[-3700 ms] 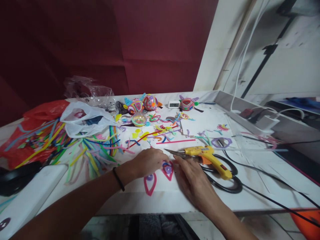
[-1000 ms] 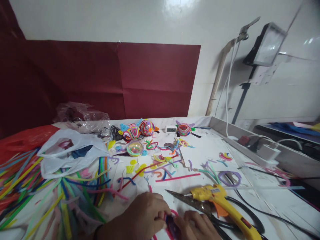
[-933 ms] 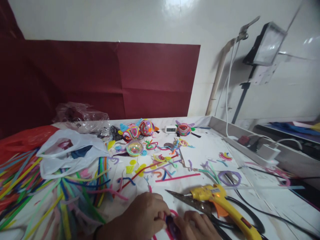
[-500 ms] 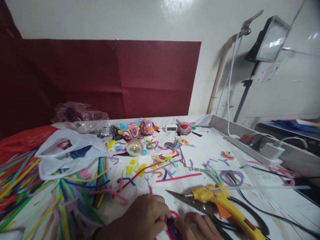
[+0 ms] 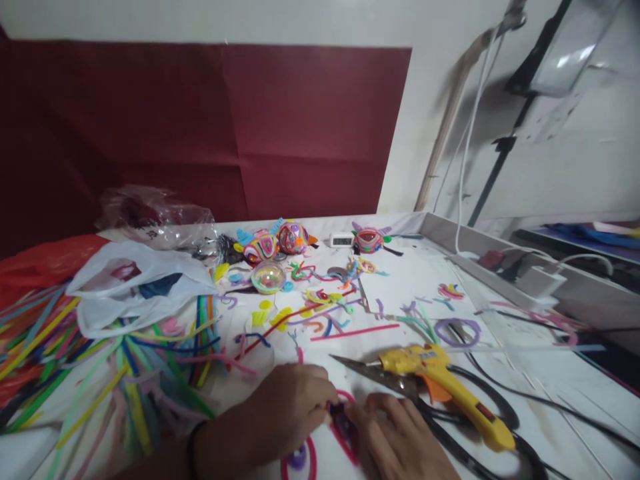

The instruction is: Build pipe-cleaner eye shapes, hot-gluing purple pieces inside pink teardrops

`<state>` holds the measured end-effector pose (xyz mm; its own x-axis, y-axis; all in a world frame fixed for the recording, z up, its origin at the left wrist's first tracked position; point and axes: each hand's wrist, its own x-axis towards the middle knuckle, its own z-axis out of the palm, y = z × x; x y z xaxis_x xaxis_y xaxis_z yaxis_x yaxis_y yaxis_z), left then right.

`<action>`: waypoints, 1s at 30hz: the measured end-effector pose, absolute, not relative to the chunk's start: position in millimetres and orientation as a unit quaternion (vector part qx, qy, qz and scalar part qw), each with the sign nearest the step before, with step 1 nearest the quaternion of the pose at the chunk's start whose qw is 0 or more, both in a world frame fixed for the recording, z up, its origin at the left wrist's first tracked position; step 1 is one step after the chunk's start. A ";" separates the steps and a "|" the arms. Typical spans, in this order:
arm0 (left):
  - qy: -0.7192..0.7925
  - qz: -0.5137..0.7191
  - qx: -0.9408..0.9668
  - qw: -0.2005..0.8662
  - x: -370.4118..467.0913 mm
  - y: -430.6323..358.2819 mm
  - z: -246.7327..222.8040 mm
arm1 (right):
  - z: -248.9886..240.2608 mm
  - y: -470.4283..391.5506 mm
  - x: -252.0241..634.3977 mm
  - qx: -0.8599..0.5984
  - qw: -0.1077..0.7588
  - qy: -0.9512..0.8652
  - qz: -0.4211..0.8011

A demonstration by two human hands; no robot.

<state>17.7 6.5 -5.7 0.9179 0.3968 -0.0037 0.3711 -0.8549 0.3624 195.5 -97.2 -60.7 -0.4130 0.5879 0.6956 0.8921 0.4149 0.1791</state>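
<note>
At the near edge of the table my left hand (image 5: pixel 280 413) pinches the upper tip of a dark purple piece edged with pink pipe cleaner (image 5: pixel 345 430). My right hand (image 5: pixel 400 437) presses its fingers on the right side of the same piece, hiding part of it. Below my left hand lies a second pink pipe cleaner loop (image 5: pixel 314 457) with a purple centre, cut off by the frame. Just right of my hands rest a yellow glue gun (image 5: pixel 450 387) and large black-handled scissors (image 5: pixel 370 373), the gun lying across the scissors.
Many coloured pipe cleaners (image 5: pixel 125 387) spread at left by a white plastic bag (image 5: pixel 100 313). Pipe cleaner-covered figures (image 5: pixel 370 239), a small white digital clock (image 5: pixel 342 240) and a clear bowl (image 5: pixel 269 277) stand farther back. A black cable (image 5: pixel 545 400) and a power strip (image 5: pixel 535 293) are at right.
The view has tilted down, so the table sits higher in frame. More of the pink-edged piece shows, and the second pink loop has come into view. Both hands stay on the piece.
</note>
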 end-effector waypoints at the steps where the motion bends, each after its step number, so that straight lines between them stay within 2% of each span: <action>1: 0.191 0.041 0.964 0.180 17.5 7.0 -5.5 | -56.3 -100.1 195.6 -0.461 0.265 -0.809 -0.249; 10: 0.187 0.042 0.957 0.218 18.2 10.9 -3.5 | -35.6 -115.0 195.9 -0.518 0.344 -0.777 -0.095; 15: 0.188 0.024 0.959 0.213 19.1 9.6 -1.2 | -34.7 -116.3 195.3 -0.523 0.335 -0.781 -0.064; 30: 0.178 0.054 0.954 0.235 17.9 12.3 -3.7 | -38.7 -114.4 194.1 -0.510 0.285 -0.804 -0.109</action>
<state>17.9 12.3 -3.7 0.9312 0.3641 0.0192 0.3136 -0.8267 0.4672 194.1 -114.4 -38.7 -0.3171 0.7580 0.5700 0.8826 0.4557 -0.1151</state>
